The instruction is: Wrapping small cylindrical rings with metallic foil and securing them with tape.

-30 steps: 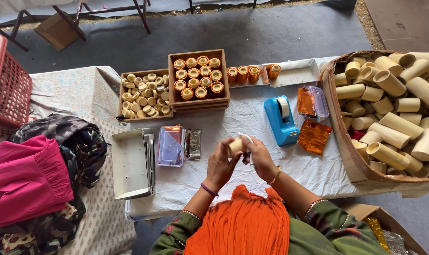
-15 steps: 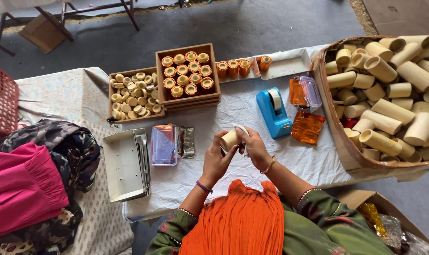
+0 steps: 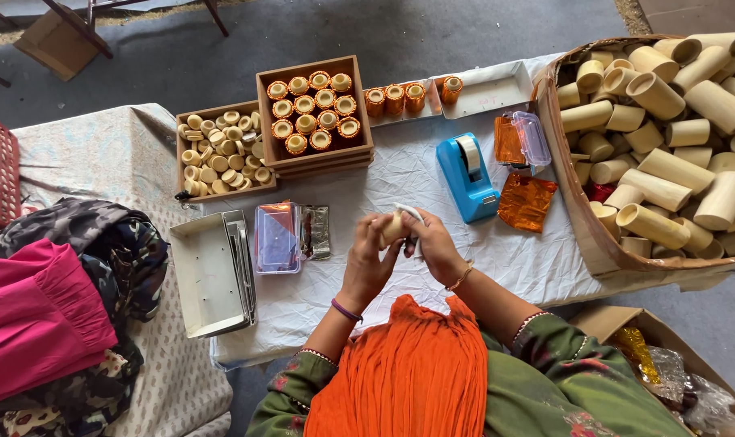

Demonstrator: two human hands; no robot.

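White-clothed table (image 3: 383, 186); both hands, left hand (image 3: 367, 263) and right hand (image 3: 434, 247), clasping a half-hidden pale cylinder (image 3: 393, 227).

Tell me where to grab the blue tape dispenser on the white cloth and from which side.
Grip the blue tape dispenser across its narrow body near the middle, coming straight down from above. It lies flat on the white cloth with long parallel sides, and both flanks look free. Avoid the end with the tape roll, where fingers would probably foul the tape.

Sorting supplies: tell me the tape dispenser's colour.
Blue tape dispenser, with a white roll; head view.
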